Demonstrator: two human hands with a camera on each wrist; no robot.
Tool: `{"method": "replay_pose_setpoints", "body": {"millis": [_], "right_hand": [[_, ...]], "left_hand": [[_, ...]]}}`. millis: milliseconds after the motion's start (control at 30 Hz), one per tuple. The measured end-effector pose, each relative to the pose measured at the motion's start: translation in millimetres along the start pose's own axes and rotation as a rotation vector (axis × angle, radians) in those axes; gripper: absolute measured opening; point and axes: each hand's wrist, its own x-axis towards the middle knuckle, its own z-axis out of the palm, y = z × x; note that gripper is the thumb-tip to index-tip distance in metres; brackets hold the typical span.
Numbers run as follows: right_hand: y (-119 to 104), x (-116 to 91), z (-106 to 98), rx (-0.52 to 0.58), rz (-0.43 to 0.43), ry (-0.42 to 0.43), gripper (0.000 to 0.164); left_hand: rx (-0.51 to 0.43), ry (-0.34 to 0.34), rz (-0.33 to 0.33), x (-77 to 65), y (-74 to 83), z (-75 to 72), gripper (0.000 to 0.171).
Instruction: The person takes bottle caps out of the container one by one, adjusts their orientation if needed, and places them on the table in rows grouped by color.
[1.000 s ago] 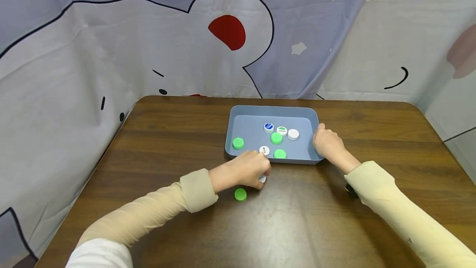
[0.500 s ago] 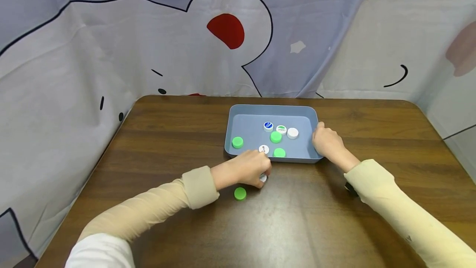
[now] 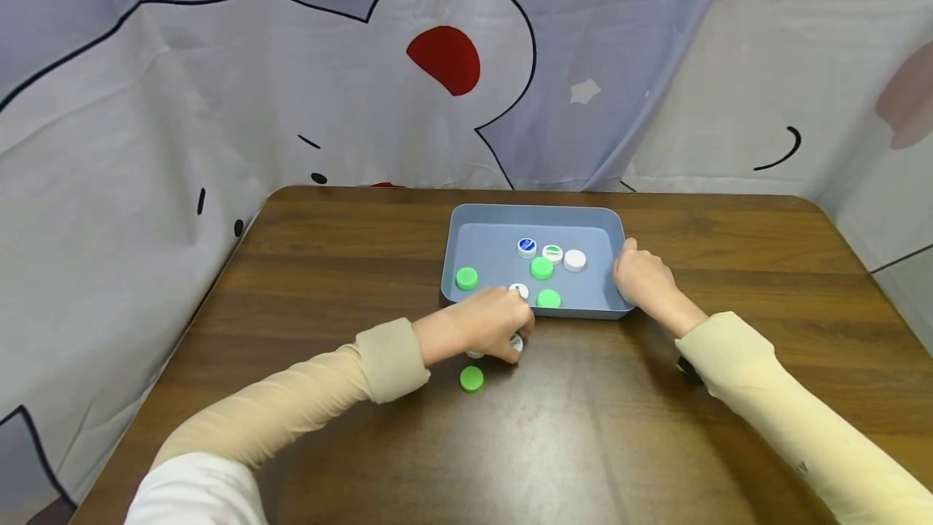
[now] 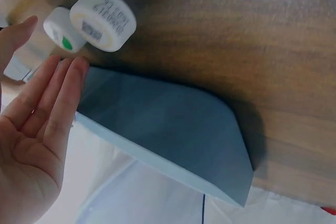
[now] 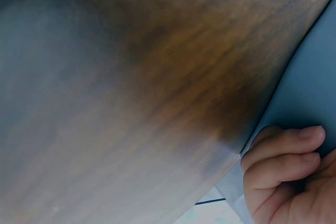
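Observation:
My left hand [image 3: 490, 322] is low over the table, just in front of the blue-grey tray [image 3: 488, 237]. Its fingers are straight and the thumb is spread in the left wrist view. Just beyond the fingertips lies a white bottle cap with a green mark [image 4: 64, 31]. A second white cap with printed characters [image 4: 103, 19] leans close against it. One green cap [image 3: 471, 379] rests on the table nearer me. At the tray's right end, my right hand [image 3: 645, 275] grips the wall, its fingers curled in the right wrist view [image 5: 283, 156].
Inside the tray are several caps: green ones [image 3: 466, 279], a blue-topped one [image 3: 526, 247], and white ones [image 3: 574, 260]. The brown wooden table [image 3: 350, 266] reaches back to a patterned curtain [image 3: 291, 79].
My left fingers have loosened and risen slightly from the white cap near the thumb. Another white cap now shows under the hand. The right hand and tray stay where they were.

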Motion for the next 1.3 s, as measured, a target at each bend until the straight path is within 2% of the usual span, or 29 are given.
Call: {"method": "replay_pose_setpoints", "body": {"millis": [167,467,800,1100,1300], "right_hand": [[0.2,0.9,-0.2,-0.001,-0.004,0.001,0.031],[-1.2,-0.9,-1.3,-0.003,0.000,-0.007,0.031],[-3.0,-2.8,-2.8,-0.001,-0.010,0.004,0.030],[-1.1,-1.7,-1.6,0.000,-0.003,-0.009,0.031],[-1.0,-1.2,-1.7,-0.001,0.001,-0.011,0.031]], "left_hand": [[-0.012,0.021,-0.010,-2.6,-1.1,-10.0,0.032],[-0.085,0.076,-0.002,-6.7,-10.4,-24.1,0.029],[-0.100,0.155,-0.001,-10.2,-21.6,-36.1,0.024],[-0.112,0.167,-0.024,-7.9,-31.1,-41.0,0.023],[-0.119,0.159,-0.049,-7.4,-46.8,-43.5,0.024]]}}
